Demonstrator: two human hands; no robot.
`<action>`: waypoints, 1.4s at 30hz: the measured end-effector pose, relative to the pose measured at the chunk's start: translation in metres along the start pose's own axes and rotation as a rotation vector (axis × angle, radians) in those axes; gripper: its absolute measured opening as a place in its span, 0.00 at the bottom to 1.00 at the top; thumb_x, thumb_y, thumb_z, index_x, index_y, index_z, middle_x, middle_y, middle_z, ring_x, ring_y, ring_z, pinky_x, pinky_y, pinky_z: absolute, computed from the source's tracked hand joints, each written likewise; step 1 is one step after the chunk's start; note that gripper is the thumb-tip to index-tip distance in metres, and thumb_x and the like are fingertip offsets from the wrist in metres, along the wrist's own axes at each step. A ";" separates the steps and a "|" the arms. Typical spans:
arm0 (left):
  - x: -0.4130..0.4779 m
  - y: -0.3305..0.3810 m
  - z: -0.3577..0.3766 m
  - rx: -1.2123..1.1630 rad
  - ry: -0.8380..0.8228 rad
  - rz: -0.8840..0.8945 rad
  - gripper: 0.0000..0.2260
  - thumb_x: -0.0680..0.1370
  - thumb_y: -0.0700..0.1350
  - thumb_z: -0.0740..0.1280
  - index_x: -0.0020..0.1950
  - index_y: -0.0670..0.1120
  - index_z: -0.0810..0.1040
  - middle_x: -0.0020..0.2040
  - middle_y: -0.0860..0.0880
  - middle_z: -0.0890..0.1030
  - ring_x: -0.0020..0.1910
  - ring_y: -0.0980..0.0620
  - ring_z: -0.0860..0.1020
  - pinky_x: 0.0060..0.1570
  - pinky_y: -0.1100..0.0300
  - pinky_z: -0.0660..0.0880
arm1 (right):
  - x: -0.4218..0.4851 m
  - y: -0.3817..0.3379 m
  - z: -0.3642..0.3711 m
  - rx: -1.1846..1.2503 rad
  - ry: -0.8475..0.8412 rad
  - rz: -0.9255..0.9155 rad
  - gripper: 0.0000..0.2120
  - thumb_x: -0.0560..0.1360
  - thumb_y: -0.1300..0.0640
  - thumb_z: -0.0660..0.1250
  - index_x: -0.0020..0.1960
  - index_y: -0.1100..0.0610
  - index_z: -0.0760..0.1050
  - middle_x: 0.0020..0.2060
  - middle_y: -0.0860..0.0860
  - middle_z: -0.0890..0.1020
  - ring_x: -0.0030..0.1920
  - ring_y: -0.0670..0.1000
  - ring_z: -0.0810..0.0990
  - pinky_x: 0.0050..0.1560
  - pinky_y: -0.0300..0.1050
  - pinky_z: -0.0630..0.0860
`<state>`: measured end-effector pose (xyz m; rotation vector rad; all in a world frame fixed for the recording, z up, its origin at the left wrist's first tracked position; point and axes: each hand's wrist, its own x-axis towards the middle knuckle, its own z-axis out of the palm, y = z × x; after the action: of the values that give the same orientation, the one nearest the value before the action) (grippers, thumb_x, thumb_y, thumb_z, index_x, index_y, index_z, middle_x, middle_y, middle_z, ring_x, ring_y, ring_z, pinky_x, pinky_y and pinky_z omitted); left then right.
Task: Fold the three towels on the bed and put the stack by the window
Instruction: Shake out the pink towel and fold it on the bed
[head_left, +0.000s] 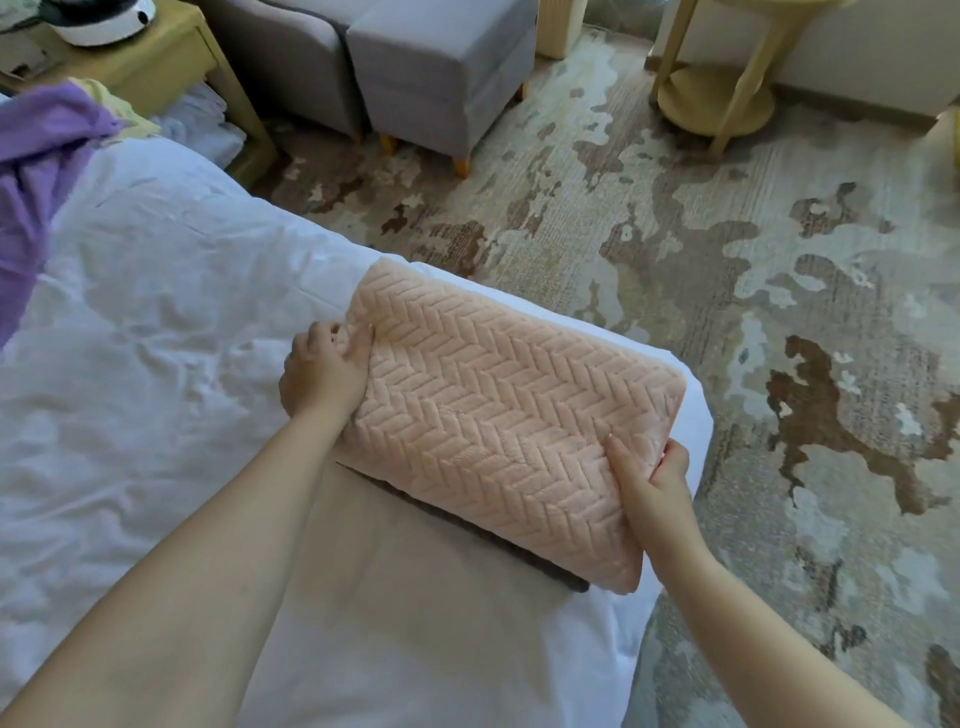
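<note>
Your left hand (322, 371) pinches the far-left end of the folded pink towel (498, 410), and your right hand (649, 483) curls round its near-right end. The towel lies at the bed's (156, 312) right-hand corner, atop a dark grey cloth (569, 581). A purple cloth (36, 156) lies at the bed's left edge.

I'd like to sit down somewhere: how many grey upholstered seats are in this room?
2. The left grey seat stands at the top of the view beside the wooden table. The right grey seat stands directly against it. Others may lie outside the view.
</note>
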<state>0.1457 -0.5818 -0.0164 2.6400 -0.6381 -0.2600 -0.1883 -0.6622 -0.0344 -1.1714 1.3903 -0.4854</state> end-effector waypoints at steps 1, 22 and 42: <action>-0.001 0.002 -0.002 -0.006 0.059 0.059 0.26 0.76 0.65 0.57 0.62 0.46 0.72 0.61 0.41 0.75 0.59 0.38 0.73 0.56 0.46 0.69 | 0.003 -0.004 -0.001 -0.008 0.032 -0.015 0.34 0.67 0.34 0.68 0.65 0.47 0.60 0.56 0.45 0.74 0.52 0.46 0.77 0.50 0.48 0.77; 0.023 0.039 0.007 0.008 0.199 0.331 0.18 0.78 0.53 0.60 0.65 0.47 0.71 0.66 0.42 0.70 0.62 0.39 0.70 0.60 0.47 0.67 | 0.066 -0.053 -0.008 -0.286 0.334 -0.042 0.15 0.76 0.43 0.58 0.51 0.55 0.68 0.49 0.51 0.75 0.50 0.55 0.75 0.50 0.57 0.74; 0.014 0.000 0.063 0.478 -0.280 0.773 0.34 0.66 0.77 0.34 0.70 0.69 0.30 0.75 0.59 0.30 0.74 0.49 0.29 0.71 0.39 0.35 | 0.040 -0.009 0.072 -1.354 0.091 -0.511 0.44 0.64 0.19 0.34 0.74 0.38 0.32 0.76 0.51 0.36 0.75 0.58 0.33 0.67 0.69 0.28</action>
<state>0.1409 -0.6095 -0.0741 2.5379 -1.9398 -0.2614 -0.1118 -0.6748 -0.0624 -2.6467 1.4652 0.1664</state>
